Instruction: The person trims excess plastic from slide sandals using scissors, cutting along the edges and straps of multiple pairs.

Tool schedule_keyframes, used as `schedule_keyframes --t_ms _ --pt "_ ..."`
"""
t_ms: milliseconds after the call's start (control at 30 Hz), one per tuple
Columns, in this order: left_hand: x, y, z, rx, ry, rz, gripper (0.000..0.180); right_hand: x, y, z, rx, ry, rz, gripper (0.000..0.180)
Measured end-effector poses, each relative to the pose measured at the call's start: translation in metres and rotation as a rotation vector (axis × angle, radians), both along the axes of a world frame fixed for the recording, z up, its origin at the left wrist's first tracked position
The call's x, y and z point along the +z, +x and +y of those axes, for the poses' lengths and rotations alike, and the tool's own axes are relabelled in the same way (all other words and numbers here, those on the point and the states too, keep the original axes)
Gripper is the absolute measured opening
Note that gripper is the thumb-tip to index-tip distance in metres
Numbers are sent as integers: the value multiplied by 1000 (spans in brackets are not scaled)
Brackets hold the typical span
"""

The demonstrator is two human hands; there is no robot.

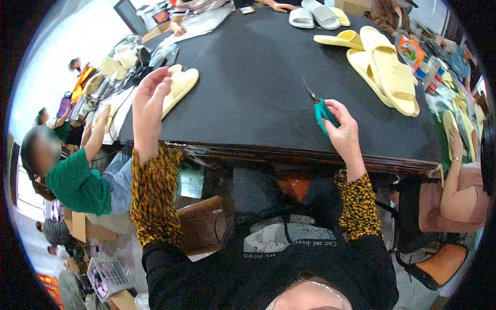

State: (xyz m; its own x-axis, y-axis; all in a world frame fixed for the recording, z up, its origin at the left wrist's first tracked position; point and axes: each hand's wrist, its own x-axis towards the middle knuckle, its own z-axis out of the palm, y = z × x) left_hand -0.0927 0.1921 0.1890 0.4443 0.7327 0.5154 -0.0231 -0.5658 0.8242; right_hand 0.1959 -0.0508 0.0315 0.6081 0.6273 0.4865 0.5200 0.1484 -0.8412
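Note:
My left hand [148, 106] is raised over the table's near left side, fingers bent and thumb slightly apart, with nothing visible between them. Just beyond it lies a pale yellow slipper [182, 88], partly hidden by the hand. My right hand [342, 129] is closed round small scissors with teal handles [324, 114]. Their narrow dark blades point away from me over the black tabletop [248, 98]. To the right of the scissors, several yellow slippers [395, 77] lie in an overlapping heap.
White slippers [315, 16] lie at the far edge, near another person's hand [283, 7]. A person in green [80, 181] sits at left; a co-worker's arm [454, 175] reaches in at right. Plastic-wrapped goods [124, 62] crowd the table's left side. A cardboard box [199, 225] stands below.

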Motion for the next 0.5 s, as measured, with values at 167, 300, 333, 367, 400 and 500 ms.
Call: schedule_keyframes --t_ms 167,300,333,367,400,500 --pt "-62 -83 179 449 199 423 36 4 -4 2 69 -22 97 40" --pt "-92 -85 238 619 400 801 51 11 -8 2 43 -48 50 40" --pt "-95 -70 248 592 302 885 53 10 -7 0 20 -63 37 40" --pt "-101 -58 259 570 304 884 53 10 -7 -1 -1 -78 24 40" --pt "-108 -51 271 577 271 852 52 11 -10 -3 -15 -85 30 40" --pt "-128 -60 320 575 238 740 52 16 -20 2 21 -81 97 40"
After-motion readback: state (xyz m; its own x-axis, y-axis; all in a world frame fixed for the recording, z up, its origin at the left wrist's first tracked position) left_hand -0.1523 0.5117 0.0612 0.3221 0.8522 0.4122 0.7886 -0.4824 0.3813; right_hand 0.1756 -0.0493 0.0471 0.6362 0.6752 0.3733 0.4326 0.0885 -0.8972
